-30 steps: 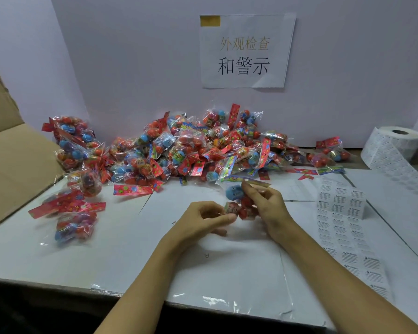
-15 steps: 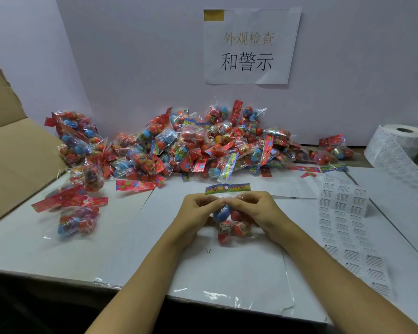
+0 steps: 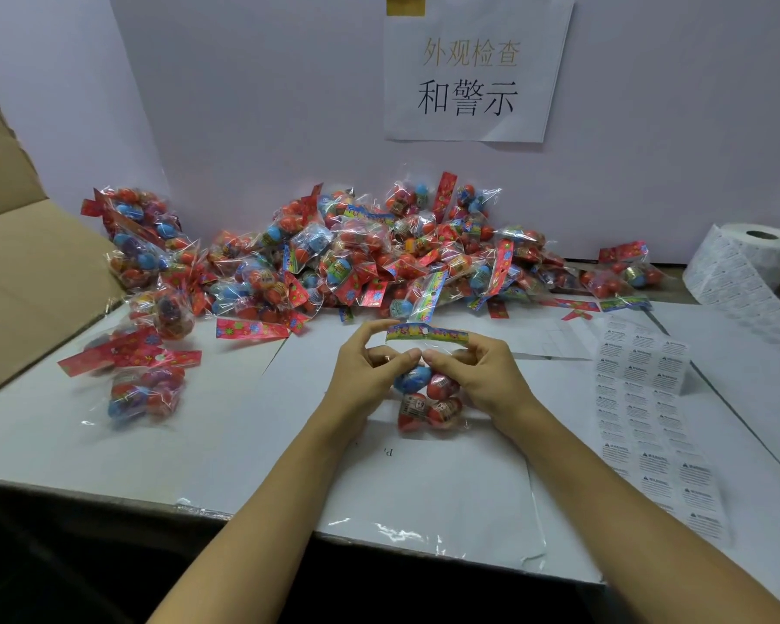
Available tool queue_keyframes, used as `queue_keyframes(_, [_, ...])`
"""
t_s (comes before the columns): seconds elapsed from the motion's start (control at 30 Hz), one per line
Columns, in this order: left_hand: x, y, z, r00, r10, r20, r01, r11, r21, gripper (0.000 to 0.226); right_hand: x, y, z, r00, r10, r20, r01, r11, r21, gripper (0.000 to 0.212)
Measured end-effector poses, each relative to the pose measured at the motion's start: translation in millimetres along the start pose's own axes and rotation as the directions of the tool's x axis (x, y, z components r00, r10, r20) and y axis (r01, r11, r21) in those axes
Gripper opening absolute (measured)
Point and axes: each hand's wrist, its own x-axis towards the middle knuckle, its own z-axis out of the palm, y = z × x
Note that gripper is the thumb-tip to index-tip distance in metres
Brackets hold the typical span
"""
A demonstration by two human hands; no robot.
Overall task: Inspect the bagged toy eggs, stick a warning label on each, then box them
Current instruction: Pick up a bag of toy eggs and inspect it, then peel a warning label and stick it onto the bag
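Both hands gripped one bag of toy eggs at table centre: left hand and right hand pinched its clear film just below the header strip. No warning label was visible on it, so inspection appeared under way. At 12 o'clock the unprocessed pile remained large; label sheet lay at 3 o'clock, label roll at 2, cardboard box at 9. Labelling and boxing evidently remained.
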Motion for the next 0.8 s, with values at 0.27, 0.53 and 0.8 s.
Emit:
queue_keyframes(0.27, [-9.9, 2.6, 19.2, 0.648, 0.751, -0.130, -0.462, 0.523, 0.717, 0.028, 2.2, -14.8, -2.9, 0.916, -0.061, -0.396, -0.039, 0.970, -0.238, 0.074])
queue_keyframes(0.53, [-46.0, 5.7, 97.9, 0.494, 0.143, 0.857, -0.869, 0.102, 0.484, 0.047, -6.8, -75.1, 5.4, 0.855, -0.304, -0.420, 0.316, 0.948, -0.043, 0.048])
queue_keyframes(0.8, [-60.8, 17.1, 111.9, 0.466, 0.069, 0.882, -0.783, 0.497, 0.374, 0.036, -17.4, -109.6, 10.1, 0.866, -0.437, -0.242, 0.432, 0.899, -0.074, 0.041])
